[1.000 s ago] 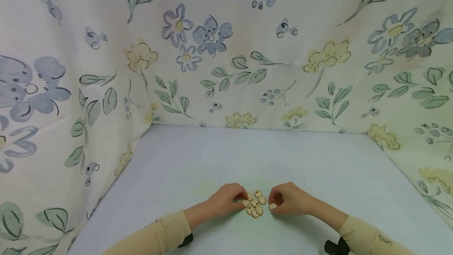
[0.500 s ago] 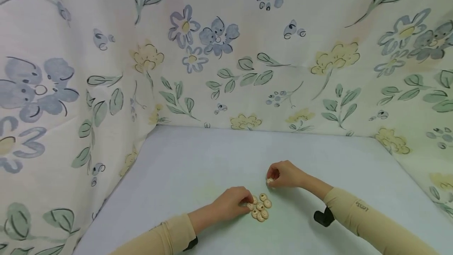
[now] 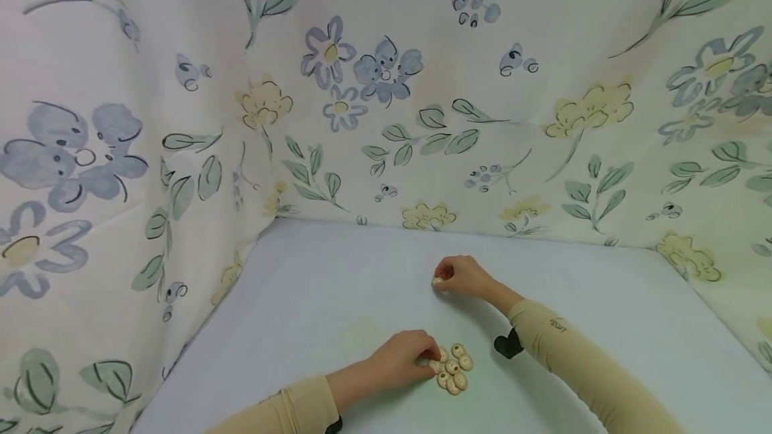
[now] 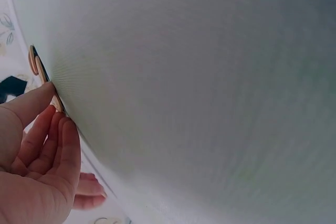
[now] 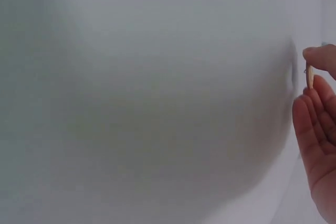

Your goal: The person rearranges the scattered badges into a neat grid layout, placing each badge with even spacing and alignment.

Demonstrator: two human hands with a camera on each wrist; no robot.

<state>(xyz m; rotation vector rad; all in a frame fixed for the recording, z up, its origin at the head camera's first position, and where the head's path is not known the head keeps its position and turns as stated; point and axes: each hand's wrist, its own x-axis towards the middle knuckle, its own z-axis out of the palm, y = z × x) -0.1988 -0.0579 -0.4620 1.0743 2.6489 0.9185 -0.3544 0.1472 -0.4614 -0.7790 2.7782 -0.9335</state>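
Observation:
Several small, round, pale wooden discs (image 3: pixel 453 367) with dark printed marks lie in a tight cluster on the table. At the cluster's left edge, my left hand (image 3: pixel 403 357) pinches one disc (image 3: pixel 434 366) between thumb and fingertips. In the left wrist view, discs (image 4: pixel 34 61) show edge-on beyond the thumb. My right hand (image 3: pixel 464 275) is farther back, beyond the cluster, and pinches another disc (image 3: pixel 437 281). That disc (image 5: pixel 310 77) appears edge-on between thumb and fingers in the right wrist view, close to the tabletop. Its printed face is too small to read.
A white tabletop (image 3: pixel 326 286) spreads around both hands. Floral fabric (image 3: pixel 386 153) hangs behind the table's back edge and along its sides. A dark strap piece (image 3: pixel 509 345) sits under the right wrist.
My right hand has carried its disc from beside the cluster's right edge to a spot behind it, then leftward. The left hand keeps its place at the cluster; the head view has shifted slightly.

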